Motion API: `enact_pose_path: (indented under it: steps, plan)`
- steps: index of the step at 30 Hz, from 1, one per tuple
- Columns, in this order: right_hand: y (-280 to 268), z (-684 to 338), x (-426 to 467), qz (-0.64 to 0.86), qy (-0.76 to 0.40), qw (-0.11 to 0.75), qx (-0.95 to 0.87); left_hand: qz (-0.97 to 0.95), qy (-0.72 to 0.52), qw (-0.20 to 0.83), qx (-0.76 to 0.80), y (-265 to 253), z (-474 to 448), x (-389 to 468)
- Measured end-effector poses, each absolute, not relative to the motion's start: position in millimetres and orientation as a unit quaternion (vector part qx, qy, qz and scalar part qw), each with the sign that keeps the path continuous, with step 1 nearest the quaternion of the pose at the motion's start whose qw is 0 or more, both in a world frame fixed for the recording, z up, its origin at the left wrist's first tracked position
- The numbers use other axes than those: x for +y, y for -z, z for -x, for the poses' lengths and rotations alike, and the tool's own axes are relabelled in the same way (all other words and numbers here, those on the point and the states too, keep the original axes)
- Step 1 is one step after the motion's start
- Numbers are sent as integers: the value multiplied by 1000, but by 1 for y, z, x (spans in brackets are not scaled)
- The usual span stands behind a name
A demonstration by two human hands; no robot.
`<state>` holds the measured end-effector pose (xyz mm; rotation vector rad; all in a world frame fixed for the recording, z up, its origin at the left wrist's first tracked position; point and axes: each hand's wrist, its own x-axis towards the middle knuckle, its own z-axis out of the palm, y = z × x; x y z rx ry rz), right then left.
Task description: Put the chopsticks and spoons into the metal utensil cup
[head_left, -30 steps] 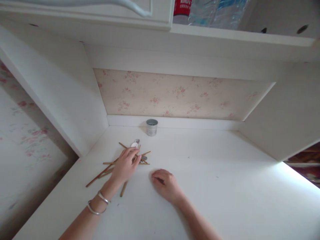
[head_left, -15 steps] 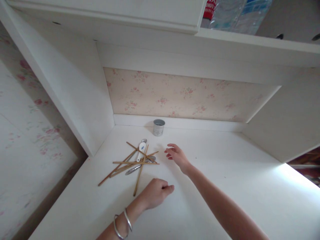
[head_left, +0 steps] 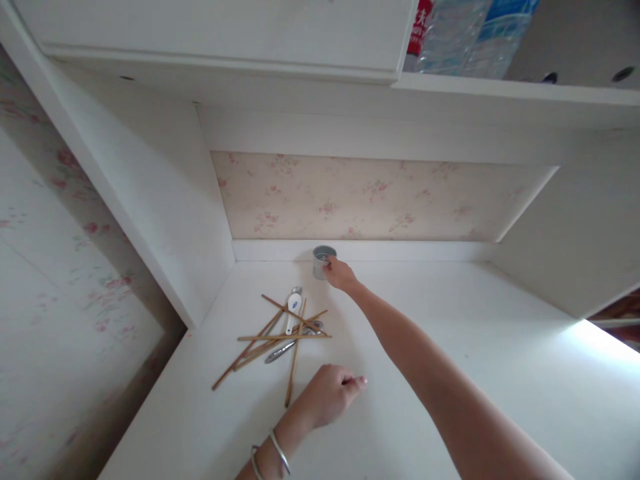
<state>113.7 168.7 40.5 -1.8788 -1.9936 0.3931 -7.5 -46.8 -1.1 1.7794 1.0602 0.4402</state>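
1. Tabletop (head_left: 500, 347) in plain white fills the lower frame; around it we see pale cabinet walls (head_left: 160, 167), with floral wallpaper (head_left: 350, 200) across the middle and at the far left.
2. On a shelf (head_left: 500, 87) at the upper right, we make out at least two clear bottles (head_left: 495, 40) beside one red label (head_left: 419, 28).
3. One grey cup (head_left: 319, 270) stands upright near the centre, towards the back edge.
4. Our right hand (head_left: 341, 274) has its fingers at the cup's rim; we cannot tell whether they grasp it.
5. Our left hand (head_left: 330, 397), low in the centre, is curled into a loose fist, thumb out, with two silver bangles (head_left: 281, 453) at the wrist.
6. Left of centre we count one white spoon (head_left: 294, 304) and two metal spoons (head_left: 280, 351) among at least five crossing chopsticks (head_left: 260, 338).
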Motion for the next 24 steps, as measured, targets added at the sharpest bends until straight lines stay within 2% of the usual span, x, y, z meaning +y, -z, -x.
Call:
enact_pose_path:
  steps: [10, 17, 24]
  plan:
    - [-43, -152, 116, 629, -124, 348, -684, -731, -179, 491, 439, 3, 4, -45]
    - [-47, -180, 46, 584, -192, 427, -664, -736, -175, 486, 436, 0, 4, -45]
    - [-25, -194, -9, 578, -208, 432, -660, -733, -179, 485, 441, 0, 1, -45]
